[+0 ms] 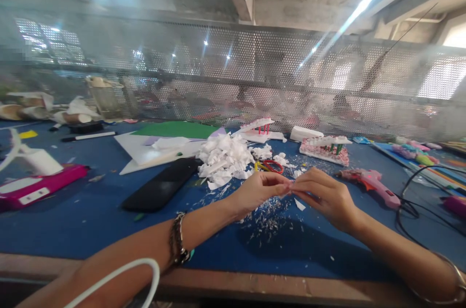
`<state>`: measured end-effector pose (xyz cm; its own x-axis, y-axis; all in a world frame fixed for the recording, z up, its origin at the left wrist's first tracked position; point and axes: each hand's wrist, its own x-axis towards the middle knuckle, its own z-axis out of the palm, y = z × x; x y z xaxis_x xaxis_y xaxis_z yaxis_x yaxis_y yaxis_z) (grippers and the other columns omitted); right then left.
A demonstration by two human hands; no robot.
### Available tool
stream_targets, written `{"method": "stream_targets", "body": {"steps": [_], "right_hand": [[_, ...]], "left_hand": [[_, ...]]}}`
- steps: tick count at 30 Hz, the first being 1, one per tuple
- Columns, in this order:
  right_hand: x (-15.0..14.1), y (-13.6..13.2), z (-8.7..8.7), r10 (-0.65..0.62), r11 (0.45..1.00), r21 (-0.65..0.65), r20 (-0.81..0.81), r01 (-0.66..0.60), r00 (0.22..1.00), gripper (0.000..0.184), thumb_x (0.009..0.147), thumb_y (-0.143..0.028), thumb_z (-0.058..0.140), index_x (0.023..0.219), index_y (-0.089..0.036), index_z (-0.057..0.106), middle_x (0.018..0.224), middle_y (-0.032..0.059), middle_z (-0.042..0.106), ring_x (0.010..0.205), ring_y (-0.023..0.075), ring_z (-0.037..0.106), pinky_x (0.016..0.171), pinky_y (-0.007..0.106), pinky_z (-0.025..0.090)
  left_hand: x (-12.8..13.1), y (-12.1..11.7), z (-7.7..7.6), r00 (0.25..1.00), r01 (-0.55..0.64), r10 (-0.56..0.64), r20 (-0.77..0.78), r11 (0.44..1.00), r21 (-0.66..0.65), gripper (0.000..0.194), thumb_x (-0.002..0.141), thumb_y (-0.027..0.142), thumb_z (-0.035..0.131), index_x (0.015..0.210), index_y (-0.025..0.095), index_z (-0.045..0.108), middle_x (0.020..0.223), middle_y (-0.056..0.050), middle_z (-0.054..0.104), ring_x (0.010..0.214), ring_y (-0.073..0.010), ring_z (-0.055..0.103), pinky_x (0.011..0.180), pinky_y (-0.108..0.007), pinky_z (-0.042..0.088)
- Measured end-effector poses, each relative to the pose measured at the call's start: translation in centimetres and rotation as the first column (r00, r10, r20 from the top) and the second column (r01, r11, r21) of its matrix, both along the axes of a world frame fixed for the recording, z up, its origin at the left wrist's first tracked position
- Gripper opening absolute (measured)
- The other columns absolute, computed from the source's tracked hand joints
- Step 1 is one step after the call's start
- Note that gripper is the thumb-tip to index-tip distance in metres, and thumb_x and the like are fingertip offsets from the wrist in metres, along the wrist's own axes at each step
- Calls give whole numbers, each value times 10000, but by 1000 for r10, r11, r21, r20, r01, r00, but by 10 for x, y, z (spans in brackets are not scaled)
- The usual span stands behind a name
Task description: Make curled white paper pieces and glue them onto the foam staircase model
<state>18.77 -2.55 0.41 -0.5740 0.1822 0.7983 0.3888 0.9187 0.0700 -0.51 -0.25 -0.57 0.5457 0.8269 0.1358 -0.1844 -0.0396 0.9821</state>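
My left hand and my right hand meet fingertip to fingertip above the table. Both are closed in a pinch, and what lies between the fingers is too small and hidden to name. Beneath them, tiny white shreds are scattered over the blue tabletop. Just beyond the fingers is a red and yellow looped thing, partly covered by white scraps. A heap of torn white paper rises behind my left hand. To the right of my right hand lies a pink glue gun with its cord.
A black phone-like slab lies left of the heap, near green and white sheets. Small white models with green posts and red posts stand behind. A magenta device sits far left. Perforated metal screening closes the back.
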Motion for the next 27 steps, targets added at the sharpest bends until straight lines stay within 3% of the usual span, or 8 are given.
{"method": "stream_targets", "body": {"steps": [8,12,19,23,27], "right_hand": [[-3,-2,-2,-37,998,-52,-41,35,998,113,865,-147,558,954,-191,611,816,42,673,759,122,618,701,273,523],[-5,-2,-2,-76,986,-153,-93,61,993,69,867,-195,554,860,-197,622,784,37,669,728,119,624,660,253,522],[-8,-4,-3,-150,948,-301,-139,102,979,84,843,-203,559,778,-186,608,725,14,657,674,100,617,626,225,493],[-10,-4,-4,-181,895,-437,-181,86,967,95,826,-244,577,768,-179,616,726,23,665,671,104,616,629,239,488],[-12,-5,-2,-185,781,-623,-304,-48,934,129,788,-299,619,753,-175,620,722,24,665,649,94,604,605,233,493]], "left_hand": [[3,-6,1,999,-32,34,-26,997,66,243,643,341,763,759,151,668,708,27,621,676,-67,517,718,-219,381],[3,-7,-1,990,-98,116,-82,976,195,246,673,355,728,766,142,646,740,9,618,708,-92,526,747,-250,390],[-2,-5,-3,961,-109,201,-190,906,409,351,703,436,692,857,123,652,729,-19,597,637,-95,485,613,-238,378],[-1,-6,-2,948,-151,264,-176,863,482,309,736,416,660,837,124,656,768,-37,623,676,-106,510,645,-245,397],[2,-8,-1,967,-177,234,-103,904,389,248,722,374,667,802,141,641,750,-15,624,683,-102,525,676,-247,410]]}}
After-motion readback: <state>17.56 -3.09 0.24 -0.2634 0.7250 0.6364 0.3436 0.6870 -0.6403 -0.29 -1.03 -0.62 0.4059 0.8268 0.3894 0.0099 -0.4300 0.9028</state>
